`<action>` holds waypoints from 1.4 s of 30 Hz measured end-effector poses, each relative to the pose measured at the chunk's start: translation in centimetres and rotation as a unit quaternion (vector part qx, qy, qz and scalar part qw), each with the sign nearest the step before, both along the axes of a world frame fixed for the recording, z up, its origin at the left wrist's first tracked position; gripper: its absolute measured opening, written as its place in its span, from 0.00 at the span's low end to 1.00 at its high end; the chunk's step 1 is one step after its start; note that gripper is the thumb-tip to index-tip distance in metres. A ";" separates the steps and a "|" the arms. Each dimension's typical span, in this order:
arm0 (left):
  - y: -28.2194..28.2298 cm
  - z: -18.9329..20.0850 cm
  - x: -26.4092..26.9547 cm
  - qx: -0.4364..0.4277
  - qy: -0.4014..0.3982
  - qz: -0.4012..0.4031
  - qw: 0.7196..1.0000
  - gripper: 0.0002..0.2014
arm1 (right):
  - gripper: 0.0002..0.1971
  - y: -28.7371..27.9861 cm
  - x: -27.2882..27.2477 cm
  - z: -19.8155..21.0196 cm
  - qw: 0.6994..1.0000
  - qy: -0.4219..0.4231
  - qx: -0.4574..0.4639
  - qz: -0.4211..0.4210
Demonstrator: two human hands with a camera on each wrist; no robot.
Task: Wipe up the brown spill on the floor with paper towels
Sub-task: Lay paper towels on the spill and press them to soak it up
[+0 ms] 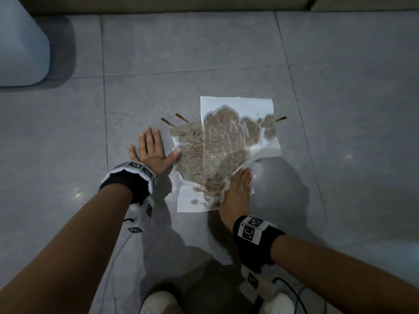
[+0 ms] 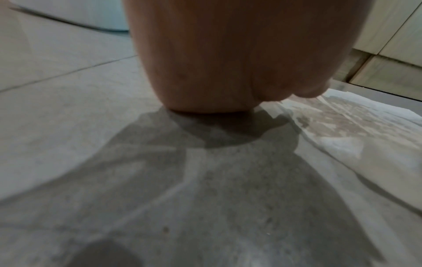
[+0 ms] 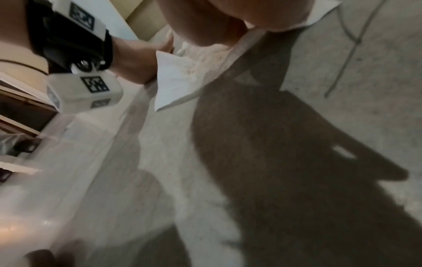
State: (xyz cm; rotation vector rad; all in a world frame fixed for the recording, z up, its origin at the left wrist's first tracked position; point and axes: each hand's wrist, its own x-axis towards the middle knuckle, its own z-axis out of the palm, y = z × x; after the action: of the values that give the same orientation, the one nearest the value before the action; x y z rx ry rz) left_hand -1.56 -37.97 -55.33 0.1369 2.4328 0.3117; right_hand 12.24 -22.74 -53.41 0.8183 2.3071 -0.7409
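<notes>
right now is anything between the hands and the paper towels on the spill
Nothing visible does. The right hand already rests flat on the paper towels, and the left hand lies flat on the floor beside them, thumb touching their edge.

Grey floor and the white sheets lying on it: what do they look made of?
The grey floor looks like glazed stone or ceramic tile: straight grout lines, speckled face, soft light glints. The white sheets look like thin absorbent paper towel: creased, and stained brown where soaked.
</notes>
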 end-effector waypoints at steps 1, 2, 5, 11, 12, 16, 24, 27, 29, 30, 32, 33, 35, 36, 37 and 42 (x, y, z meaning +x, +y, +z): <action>0.0 0.0 0.0 0.004 -0.003 0.001 1.000 0.42 | 0.36 0.3 0.2 0.2 1.000 0.013 -0.012 0.012; 0.0 0.0 -0.1 0.006 -0.003 0.003 1.000 0.44 | 0.36 0.4 0.2 0.4 0.999 0.037 -0.022 0.020; 0.0 0.1 0.0 0.003 -0.007 0.001 1.000 0.47 | 0.35 0.8 0.1 0.2 0.992 0.107 0.000 0.069; 0.2 0.5 0.0 -0.003 -0.010 0.003 1.000 0.42 | 0.41 3.2 -1.0 -0.3 0.989 0.028 0.092 0.111; 0.2 0.5 0.1 -0.002 -0.007 0.005 1.000 0.42 | 0.44 3.6 -1.2 -0.4 0.989 0.025 0.100 0.105; 0.5 0.6 0.3 0.006 0.003 0.024 1.000 0.47 | 0.53 5.3 -2.5 -1.1 0.987 0.008 0.115 0.113; 0.8 -0.2 0.8 0.000 0.060 0.043 0.997 0.65 | 0.52 6.6 -3.5 -0.7 0.983 -0.013 0.114 0.146; 0.7 0.2 0.3 -0.014 0.006 0.024 1.000 0.71 | 0.56 7.1 -4.2 -0.7 0.985 -0.036 0.101 0.137; 0.8 0.5 0.4 -0.009 0.020 0.032 0.999 0.56 | 0.55 7.4 -4.4 -0.7 0.981 -0.043 0.106 0.159; 0.9 0.5 0.4 -0.004 0.023 0.035 0.999 0.50 | 0.54 7.6 -4.4 -0.6 0.979 -0.044 0.109 0.167; 0.9 0.5 0.4 0.001 0.023 0.036 0.999 0.47 | 0.52 7.7 -4.4 -0.8 0.976 -0.042 0.119 0.176; 0.9 0.5 0.5 0.000 0.021 0.036 0.999 0.46 | 0.52 7.6 -4.4 -0.9 0.974 -0.041 0.124 0.185; 0.7 0.5 0.3 -0.002 0.013 0.037 0.999 0.46 | 0.49 7.4 -4.3 -0.8 0.970 -0.040 0.125 0.205; 0.6 0.4 0.2 -0.001 0.011 0.037 0.999 0.46 | 0.47 7.3 -4.3 -0.7 0.969 -0.034 0.125 0.212; 0.6 0.2 0.2 0.000 0.011 0.037 0.999 0.45 | 0.45 7.1 -4.2 -0.7 0.967 -0.024 0.127 0.219; 0.3 0.0 0.1 -0.008 0.002 0.037 0.999 0.38 | 0.43 5.6 -4.4 -0.7 0.970 -0.015 0.107 0.216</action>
State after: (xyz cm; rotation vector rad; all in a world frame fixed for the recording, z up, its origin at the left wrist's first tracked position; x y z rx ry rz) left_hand -1.42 -37.65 -55.36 0.0405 2.4477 0.3264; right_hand 7.85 -17.17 -54.11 0.3840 2.4446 -0.2892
